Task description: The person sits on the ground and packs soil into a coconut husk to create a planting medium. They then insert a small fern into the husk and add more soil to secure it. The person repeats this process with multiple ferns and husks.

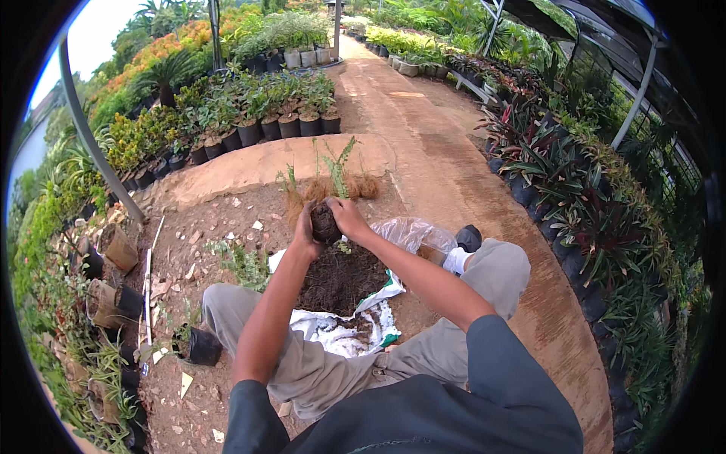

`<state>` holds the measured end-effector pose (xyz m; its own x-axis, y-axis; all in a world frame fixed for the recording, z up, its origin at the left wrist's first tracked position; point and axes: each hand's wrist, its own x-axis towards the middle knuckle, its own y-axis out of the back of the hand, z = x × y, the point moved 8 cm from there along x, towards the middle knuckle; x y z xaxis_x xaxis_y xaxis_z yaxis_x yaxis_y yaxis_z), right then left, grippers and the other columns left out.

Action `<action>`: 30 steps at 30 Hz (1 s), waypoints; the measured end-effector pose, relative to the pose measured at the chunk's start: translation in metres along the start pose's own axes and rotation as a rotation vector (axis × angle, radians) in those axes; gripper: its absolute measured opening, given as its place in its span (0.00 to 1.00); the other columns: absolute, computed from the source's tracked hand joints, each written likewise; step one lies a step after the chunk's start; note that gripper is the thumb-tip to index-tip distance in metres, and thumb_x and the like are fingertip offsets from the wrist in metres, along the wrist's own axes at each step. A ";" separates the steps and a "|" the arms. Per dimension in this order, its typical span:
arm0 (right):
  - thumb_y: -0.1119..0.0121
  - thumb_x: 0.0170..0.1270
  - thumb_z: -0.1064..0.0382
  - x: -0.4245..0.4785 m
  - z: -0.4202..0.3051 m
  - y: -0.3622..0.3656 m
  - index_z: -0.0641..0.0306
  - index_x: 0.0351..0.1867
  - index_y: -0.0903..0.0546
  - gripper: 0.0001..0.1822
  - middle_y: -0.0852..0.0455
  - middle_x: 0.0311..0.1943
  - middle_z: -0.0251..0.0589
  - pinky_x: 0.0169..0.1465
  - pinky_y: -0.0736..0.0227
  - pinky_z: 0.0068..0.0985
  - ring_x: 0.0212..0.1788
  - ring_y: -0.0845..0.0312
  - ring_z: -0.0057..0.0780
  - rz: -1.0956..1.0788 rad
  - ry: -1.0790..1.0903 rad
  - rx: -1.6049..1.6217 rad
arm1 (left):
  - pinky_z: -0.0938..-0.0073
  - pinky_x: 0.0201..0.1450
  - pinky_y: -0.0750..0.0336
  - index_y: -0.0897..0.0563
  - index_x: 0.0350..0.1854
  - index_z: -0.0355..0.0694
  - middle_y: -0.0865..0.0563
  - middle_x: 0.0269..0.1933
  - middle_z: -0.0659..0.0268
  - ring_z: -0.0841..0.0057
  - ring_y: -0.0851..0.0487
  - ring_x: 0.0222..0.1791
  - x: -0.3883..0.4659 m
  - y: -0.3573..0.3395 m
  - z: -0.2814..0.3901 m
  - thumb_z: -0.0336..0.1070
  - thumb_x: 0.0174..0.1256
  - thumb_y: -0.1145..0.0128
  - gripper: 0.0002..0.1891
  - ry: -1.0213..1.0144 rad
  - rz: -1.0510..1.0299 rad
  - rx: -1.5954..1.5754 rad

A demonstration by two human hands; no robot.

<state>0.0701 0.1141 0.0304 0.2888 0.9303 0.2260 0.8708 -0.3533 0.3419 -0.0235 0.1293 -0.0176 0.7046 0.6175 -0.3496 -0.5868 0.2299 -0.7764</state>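
Note:
A round ball of dark soil (325, 225) is held between both hands above a heap of dark potting soil (340, 279). My left hand (308, 231) cups its left side, fingers up. From the right, my right hand (348, 218) presses against its upper edge. A small green sprig (343, 247) shows just under the ball. The heap lies on an opened white plastic sack (340, 338) with green parts, between the bent legs. Just beyond the hands stand several brown fibrous root balls (363, 186) with a green fern frond (338, 167).
A clear plastic bag (417, 234) lies by the right foot. Cut fern fronds (247, 265) lie left of the soil. A black pot (203, 346) rests tipped by the left knee. Potted plants (272, 127) line the far left, and leafy plants (595, 227) border the paved path (454, 170).

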 end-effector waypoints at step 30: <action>0.48 0.72 0.52 -0.016 0.012 0.016 0.78 0.47 0.20 0.24 0.16 0.46 0.63 0.54 0.28 0.40 0.52 0.19 0.55 0.198 0.110 0.024 | 0.67 0.50 0.18 0.16 0.43 0.49 0.11 0.41 0.69 0.72 0.13 0.42 0.009 0.006 -0.011 0.55 0.72 0.47 0.16 -0.095 0.119 -0.046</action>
<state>0.0838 0.0948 0.0211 0.4104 0.8264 0.3854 0.8114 -0.5239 0.2593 -0.0160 0.1284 -0.0310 0.5889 0.7071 -0.3915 -0.6435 0.1171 -0.7564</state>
